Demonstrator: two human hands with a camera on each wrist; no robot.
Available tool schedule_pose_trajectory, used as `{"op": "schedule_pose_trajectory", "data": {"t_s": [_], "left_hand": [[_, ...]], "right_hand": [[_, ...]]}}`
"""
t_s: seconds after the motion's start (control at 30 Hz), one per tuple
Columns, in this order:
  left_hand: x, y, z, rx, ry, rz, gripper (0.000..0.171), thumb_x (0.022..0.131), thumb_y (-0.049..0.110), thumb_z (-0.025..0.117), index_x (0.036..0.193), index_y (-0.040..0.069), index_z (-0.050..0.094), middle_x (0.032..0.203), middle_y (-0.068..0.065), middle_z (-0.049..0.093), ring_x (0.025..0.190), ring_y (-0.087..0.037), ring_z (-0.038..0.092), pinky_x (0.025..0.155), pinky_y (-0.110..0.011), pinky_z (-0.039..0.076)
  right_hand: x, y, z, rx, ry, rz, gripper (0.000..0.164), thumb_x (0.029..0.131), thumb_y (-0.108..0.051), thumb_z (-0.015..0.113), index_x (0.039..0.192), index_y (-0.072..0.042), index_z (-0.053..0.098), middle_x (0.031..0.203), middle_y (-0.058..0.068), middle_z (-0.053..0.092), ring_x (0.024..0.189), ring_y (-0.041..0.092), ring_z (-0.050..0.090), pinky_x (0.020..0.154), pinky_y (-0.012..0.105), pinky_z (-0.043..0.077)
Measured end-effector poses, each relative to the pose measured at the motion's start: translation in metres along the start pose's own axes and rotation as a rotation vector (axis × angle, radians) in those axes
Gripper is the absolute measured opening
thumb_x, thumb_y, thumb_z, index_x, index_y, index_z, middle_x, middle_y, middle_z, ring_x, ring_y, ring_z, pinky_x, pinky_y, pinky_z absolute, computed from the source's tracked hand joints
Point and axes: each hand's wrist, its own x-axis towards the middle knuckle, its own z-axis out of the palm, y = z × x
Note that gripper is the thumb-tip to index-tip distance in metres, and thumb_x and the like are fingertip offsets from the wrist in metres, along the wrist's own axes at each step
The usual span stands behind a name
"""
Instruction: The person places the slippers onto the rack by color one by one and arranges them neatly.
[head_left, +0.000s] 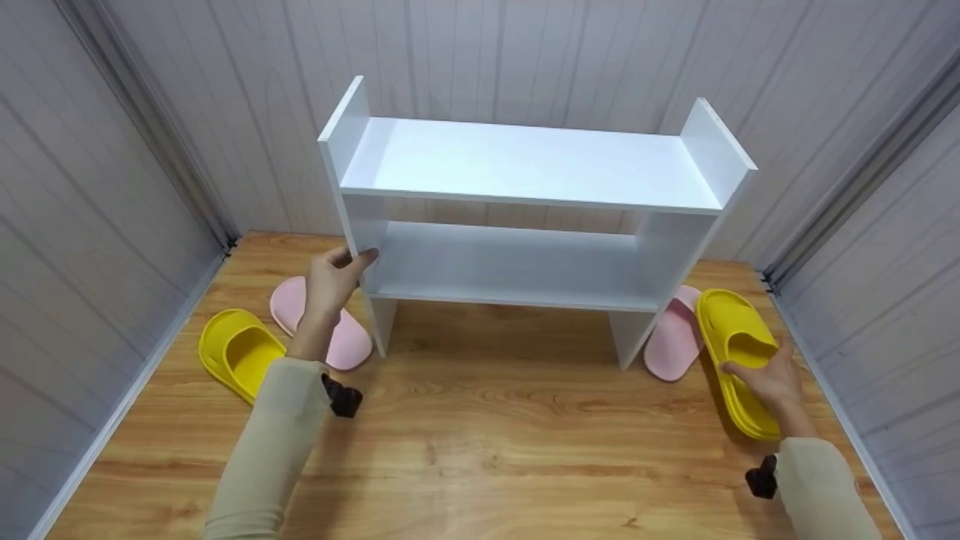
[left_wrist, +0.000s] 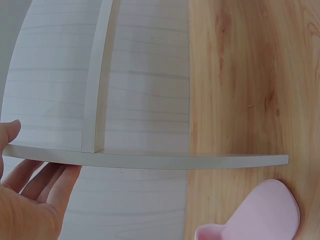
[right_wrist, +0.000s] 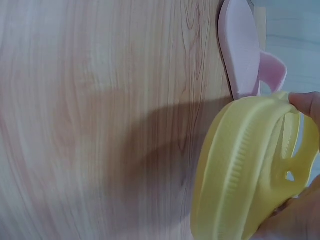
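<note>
A white two-tier shelf point(head_left: 525, 161) stands upright against the back wall. My left hand point(head_left: 330, 281) grips the front edge of its left side panel point(left_wrist: 150, 161), thumb on the inner face and fingers on the outer. At the right, my right hand point(head_left: 772, 382) holds a yellow slipper point(head_left: 727, 311) by its sides near the strap. The slipper is tilted and casts a shadow on the floor in the right wrist view. Beside it, a pink slipper point(head_left: 670, 345) lies at the shelf's right leg.
Left of the shelf, another pink slipper point(head_left: 349, 345) lies partly behind my left wrist. Farther left is a second yellow slipper point(head_left: 225, 337), partly covered by my sleeve point(head_left: 262, 450). Panelled walls point(head_left: 75, 262) enclose the wooden floor point(head_left: 480, 435) at back and sides.
</note>
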Motion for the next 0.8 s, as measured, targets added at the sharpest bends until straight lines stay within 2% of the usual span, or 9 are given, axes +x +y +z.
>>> {"op": "schedule_pose_trajectory", "data": {"t_s": [0.2, 0.4, 0.67, 0.8], "left_hand": [[-0.001, 0.001, 0.001, -0.042, -0.026, 0.012, 0.043, 0.083, 0.017, 0.061, 0.118, -0.006, 0.053, 0.113, -0.020, 0.053, 0.099, -0.027, 0.052, 0.082, -0.037, 0.045], [-0.001, 0.002, -0.001, -0.023, -0.033, 0.003, 0.045, 0.083, 0.019, 0.061, 0.121, -0.004, 0.051, 0.116, -0.018, 0.052, 0.100, -0.026, 0.051, 0.082, -0.036, 0.045], [0.001, 0.001, -0.002, -0.004, -0.034, -0.002, 0.046, 0.083, 0.021, 0.062, 0.121, -0.003, 0.051, 0.116, -0.017, 0.053, 0.100, -0.025, 0.052, 0.081, -0.034, 0.046], [0.001, 0.001, -0.002, -0.005, -0.036, -0.009, 0.047, 0.083, 0.021, 0.062, 0.122, -0.002, 0.051, 0.116, -0.017, 0.052, 0.101, -0.025, 0.051, 0.081, -0.034, 0.045]], "right_hand": [[0.003, 0.002, -0.004, -0.057, -0.021, -0.158, 0.115, 0.070, -0.040, 0.071, 0.136, 0.001, -0.013, 0.131, 0.042, 0.007, 0.114, 0.055, 0.017, 0.090, 0.063, 0.018], [0.004, 0.001, -0.010, -0.117, -0.073, -0.267, 0.116, 0.069, -0.039, 0.072, 0.136, 0.003, -0.012, 0.132, 0.040, 0.004, 0.115, 0.056, 0.014, 0.088, 0.065, 0.015], [0.002, 0.001, -0.018, -0.185, -0.197, -0.350, 0.114, 0.071, -0.036, 0.072, 0.136, 0.001, -0.013, 0.130, 0.042, 0.009, 0.107, 0.054, 0.027, 0.083, 0.065, 0.024], [0.001, -0.001, -0.023, -0.218, -0.244, -0.387, 0.113, 0.070, -0.036, 0.072, 0.136, 0.003, -0.010, 0.129, 0.042, 0.013, 0.107, 0.053, 0.028, 0.083, 0.065, 0.024]]}}
